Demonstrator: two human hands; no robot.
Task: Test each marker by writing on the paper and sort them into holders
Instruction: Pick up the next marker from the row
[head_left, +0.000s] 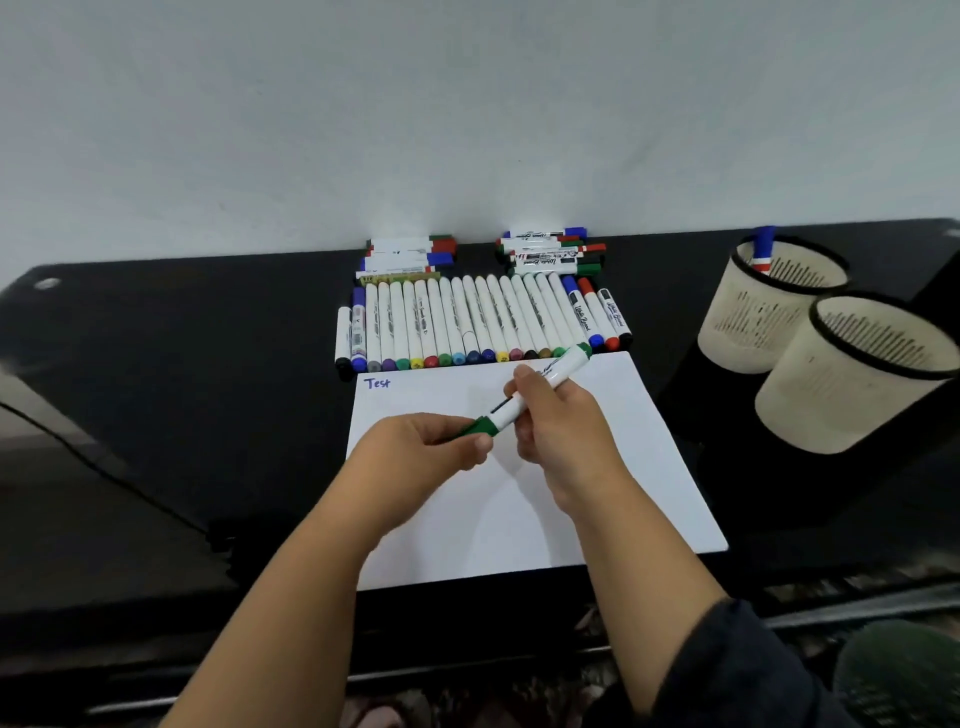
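Note:
A green marker (540, 385) with a white barrel hovers over the white paper (613, 499). My right hand (561, 421) grips its barrel, while my left hand (431, 449) pinches its green cap end. The word "Test" is written in blue at the paper's top left corner. A row of several white markers (467, 322) lies side by side just beyond the paper. Two beige holders stand at the right: the far holder (753, 322) has one blue marker (763, 252) in it, and the near holder (826, 405) looks empty.
Two small piles of markers (410, 254) (553, 252) lie against the white wall behind the row. The black tabletop (182, 389) extends left and has a small hole at its far left corner. A dark sleeve covers my right forearm.

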